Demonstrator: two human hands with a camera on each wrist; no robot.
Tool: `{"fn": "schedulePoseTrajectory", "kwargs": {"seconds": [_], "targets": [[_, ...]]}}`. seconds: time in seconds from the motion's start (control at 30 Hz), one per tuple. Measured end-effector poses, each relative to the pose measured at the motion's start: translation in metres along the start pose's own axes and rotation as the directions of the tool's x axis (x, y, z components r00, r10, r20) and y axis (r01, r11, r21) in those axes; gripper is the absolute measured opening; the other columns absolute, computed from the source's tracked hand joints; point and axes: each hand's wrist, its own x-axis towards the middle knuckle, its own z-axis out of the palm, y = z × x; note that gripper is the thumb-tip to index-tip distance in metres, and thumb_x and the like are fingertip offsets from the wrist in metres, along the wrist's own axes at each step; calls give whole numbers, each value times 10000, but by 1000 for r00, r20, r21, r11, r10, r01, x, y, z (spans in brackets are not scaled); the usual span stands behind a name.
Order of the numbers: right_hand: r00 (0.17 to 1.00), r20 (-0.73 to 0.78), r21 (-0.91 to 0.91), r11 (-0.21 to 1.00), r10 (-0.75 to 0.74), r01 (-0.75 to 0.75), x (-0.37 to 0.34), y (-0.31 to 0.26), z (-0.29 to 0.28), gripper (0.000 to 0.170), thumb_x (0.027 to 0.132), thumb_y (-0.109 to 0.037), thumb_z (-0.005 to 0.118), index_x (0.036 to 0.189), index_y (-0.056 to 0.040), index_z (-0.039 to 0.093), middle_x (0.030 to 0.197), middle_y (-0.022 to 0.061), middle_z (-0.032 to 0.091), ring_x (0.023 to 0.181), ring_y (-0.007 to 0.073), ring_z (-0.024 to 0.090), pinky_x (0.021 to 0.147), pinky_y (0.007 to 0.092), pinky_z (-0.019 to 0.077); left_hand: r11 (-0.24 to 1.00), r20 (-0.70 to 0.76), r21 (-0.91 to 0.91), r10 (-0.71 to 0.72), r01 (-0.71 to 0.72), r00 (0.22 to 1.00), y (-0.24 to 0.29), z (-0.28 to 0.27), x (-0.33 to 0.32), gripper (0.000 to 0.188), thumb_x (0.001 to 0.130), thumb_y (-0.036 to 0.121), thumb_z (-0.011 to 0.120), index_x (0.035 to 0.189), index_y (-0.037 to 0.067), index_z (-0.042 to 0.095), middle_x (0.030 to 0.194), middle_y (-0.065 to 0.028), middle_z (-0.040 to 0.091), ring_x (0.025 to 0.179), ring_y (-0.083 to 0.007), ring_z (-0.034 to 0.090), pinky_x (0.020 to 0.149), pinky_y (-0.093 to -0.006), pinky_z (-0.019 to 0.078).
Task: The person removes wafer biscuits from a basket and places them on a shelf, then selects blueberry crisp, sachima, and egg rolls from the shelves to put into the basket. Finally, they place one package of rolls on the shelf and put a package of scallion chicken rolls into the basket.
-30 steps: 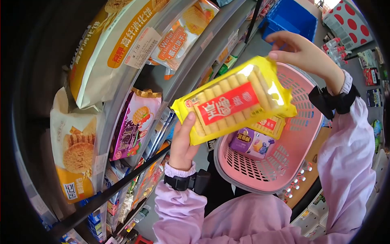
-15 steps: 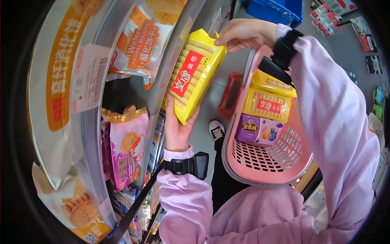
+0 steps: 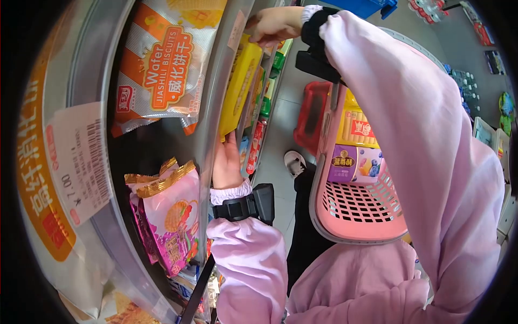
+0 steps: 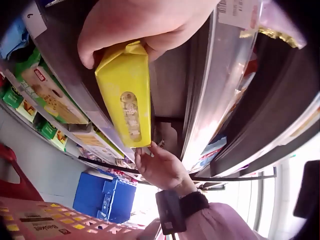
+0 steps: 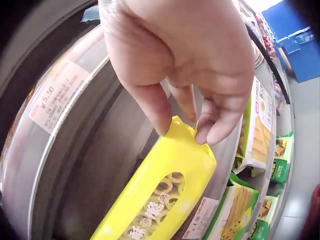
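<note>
A yellow packet of biscuit rolls (image 3: 238,89) is held on edge between both hands at a shelf level. My left hand (image 3: 226,162) grips its near end; in the left wrist view the left hand (image 4: 150,25) curls over that end. My right hand (image 3: 274,24) pinches the far end. In the right wrist view, the right hand's (image 5: 185,65) thumb and fingers pinch the crimped end of the yellow packet (image 5: 165,192), whose oval window faces up.
A pink basket (image 3: 359,229) holds a purple box (image 3: 353,163) and yellow packets (image 3: 353,127). Wafer biscuits (image 3: 164,70) and pink-purple packets (image 3: 175,221) sit on the shelves. A red basket (image 3: 312,119) and a blue crate (image 3: 367,6) stand beyond.
Both hands have carried the yellow packet left into the shelf area and turned it from face-on to on edge. The view has shifted closer to the shelves.
</note>
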Motion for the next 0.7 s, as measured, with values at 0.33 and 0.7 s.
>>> {"fn": "schedulePoseTrajectory", "kwargs": {"seconds": [0.33, 0.7], "targets": [[948, -75, 226, 920, -310, 319, 42, 4, 48, 299, 788, -119, 624, 1079, -75, 570, 969, 60, 610, 806, 174, 603, 676, 283, 524, -374, 466, 871, 427, -317, 775, -7, -53, 40, 288, 902, 221, 445, 1007, -11, 580, 951, -191, 611, 819, -322, 589, 714, -375, 470], [967, 225, -701, 669, -120, 246, -52, -29, 33, 505, 794, -186, 574, 1240, -3, 424, 1169, 155, 524, 1044, 254, 510, 875, 325, 423, 539, -49, 822, 387, -183, 921, -1, 6, -5, 446, 829, 96, 577, 1217, -39, 402, 1215, -116, 467, 1099, -193, 433, 950, -304, 324]]}}
